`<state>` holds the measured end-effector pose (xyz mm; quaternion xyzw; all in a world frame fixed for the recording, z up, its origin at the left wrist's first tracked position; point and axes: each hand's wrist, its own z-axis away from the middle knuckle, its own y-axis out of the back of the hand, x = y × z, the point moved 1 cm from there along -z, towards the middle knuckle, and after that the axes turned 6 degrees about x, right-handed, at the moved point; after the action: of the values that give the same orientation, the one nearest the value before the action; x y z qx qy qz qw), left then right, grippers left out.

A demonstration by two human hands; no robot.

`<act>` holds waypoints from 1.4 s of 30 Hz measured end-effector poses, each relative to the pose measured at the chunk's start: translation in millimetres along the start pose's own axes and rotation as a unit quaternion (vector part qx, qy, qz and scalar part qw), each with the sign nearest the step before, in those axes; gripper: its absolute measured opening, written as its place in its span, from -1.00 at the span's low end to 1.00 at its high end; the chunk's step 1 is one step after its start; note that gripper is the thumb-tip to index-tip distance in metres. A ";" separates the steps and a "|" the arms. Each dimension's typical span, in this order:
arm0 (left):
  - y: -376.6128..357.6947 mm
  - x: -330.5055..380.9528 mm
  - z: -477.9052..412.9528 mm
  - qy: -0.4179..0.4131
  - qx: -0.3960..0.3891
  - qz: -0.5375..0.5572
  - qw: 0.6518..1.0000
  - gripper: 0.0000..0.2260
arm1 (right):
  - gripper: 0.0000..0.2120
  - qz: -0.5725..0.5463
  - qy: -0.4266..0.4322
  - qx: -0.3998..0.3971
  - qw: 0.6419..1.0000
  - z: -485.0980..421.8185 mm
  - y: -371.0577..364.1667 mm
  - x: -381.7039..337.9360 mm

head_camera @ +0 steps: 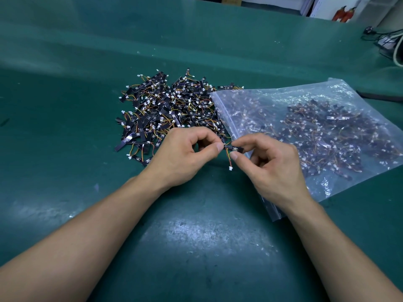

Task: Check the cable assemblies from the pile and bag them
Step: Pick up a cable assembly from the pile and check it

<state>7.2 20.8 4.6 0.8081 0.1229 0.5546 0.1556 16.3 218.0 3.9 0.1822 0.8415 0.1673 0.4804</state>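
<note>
- Holding one cable assembly (pixel 233 148) level between both hands looks like the step in hand, the check before bagging.
- The left hand (pixel 183 155) pinches the black strip's left end between thumb and forefinger. The right hand (pixel 272 168) pinches it nearer the middle, its other fingers curled.
- Coloured wires hang from the strip to a white connector (pixel 230 168), which dangles free above the mat.
- To do this well, I would turn the strip so both faces catch the light, then follow the wires down to the connector before moving it right.
- The pile (pixel 170 107) lies just beyond the left hand. The clear zip bag (pixel 327 127), holding many pieces, lies beside the pile, and its zip edge runs under the right hand.
- The surface is a worn green mat (pixel 196 236) with pale scuffs. Black cords (pixel 383 40) lie at the far right, and two red things (pixel 344 14), too blurred to name, stand beyond the table.
</note>
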 end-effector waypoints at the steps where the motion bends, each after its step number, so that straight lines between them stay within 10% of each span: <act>1: -0.2 -0.2 0.1 0.002 -0.003 0.002 1.000 -0.91 | -0.82 0.004 0.003 0.002 1.000 -0.1 0.1 1.1; 42: 1.9 2.7 0.8 -0.085 0.008 -0.062 0.994 -0.95 | -0.95 0.050 0.009 0.009 0.999 -1.5 5.2 -0.6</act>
<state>8.9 20.0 7.4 0.8445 0.1635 0.4719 0.1934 16.0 222.2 7.4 0.2272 0.8369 0.1847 0.4624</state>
